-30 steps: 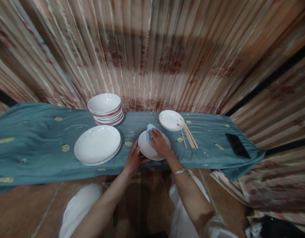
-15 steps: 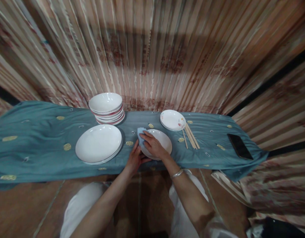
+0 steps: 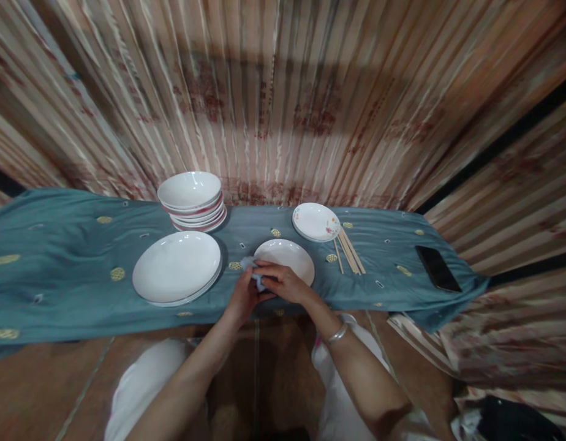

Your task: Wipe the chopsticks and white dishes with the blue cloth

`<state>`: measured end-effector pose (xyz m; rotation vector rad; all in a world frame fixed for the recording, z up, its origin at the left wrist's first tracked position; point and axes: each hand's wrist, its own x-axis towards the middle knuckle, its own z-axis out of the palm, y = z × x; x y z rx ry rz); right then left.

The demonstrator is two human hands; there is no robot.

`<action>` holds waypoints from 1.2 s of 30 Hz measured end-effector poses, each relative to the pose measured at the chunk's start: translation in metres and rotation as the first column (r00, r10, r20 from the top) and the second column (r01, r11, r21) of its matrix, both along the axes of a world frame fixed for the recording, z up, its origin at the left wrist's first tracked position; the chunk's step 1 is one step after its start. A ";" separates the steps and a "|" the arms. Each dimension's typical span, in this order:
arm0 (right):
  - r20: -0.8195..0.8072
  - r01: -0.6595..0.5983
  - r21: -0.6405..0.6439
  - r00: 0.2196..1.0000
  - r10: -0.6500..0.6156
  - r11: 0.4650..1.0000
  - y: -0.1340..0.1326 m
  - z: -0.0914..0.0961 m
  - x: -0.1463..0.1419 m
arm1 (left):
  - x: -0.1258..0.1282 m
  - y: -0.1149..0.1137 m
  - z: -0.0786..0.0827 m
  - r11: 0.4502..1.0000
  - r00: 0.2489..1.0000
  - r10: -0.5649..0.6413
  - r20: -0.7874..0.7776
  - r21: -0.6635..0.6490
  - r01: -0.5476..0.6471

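Observation:
A round white plate (image 3: 294, 254) lies near the table's front edge, its lower left part hidden by my hands. My right hand (image 3: 283, 283) bends over that side, its fingers closed on a crumpled light-blue cloth (image 3: 250, 263) at the rim. At the plate's lower left edge is my left hand (image 3: 244, 297), thumb up against the cloth and fingers reaching in beneath the rim. Their tips are partly covered by my right hand.
Large white plates (image 3: 177, 266) are stacked on the left, with a stack of bowls (image 3: 190, 191) behind them. Flower-patterned small plates (image 3: 315, 220) and several wooden chopsticks (image 3: 351, 251) lie right of centre. A black phone (image 3: 437, 267) rests on the teal tablecloth (image 3: 81, 263) farther right.
My right hand has drawn the cloth down and left along the plate's rim, closer to my left hand. The whole view has shifted slightly.

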<state>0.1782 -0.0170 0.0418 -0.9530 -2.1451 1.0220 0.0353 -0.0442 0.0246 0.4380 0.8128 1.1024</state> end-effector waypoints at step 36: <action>0.193 0.214 -0.037 0.960 -0.203 0.976 -0.028 0.006 0.093 | 0.001 -0.002 0.007 0.998 0.989 0.000 -0.145 0.057 0.008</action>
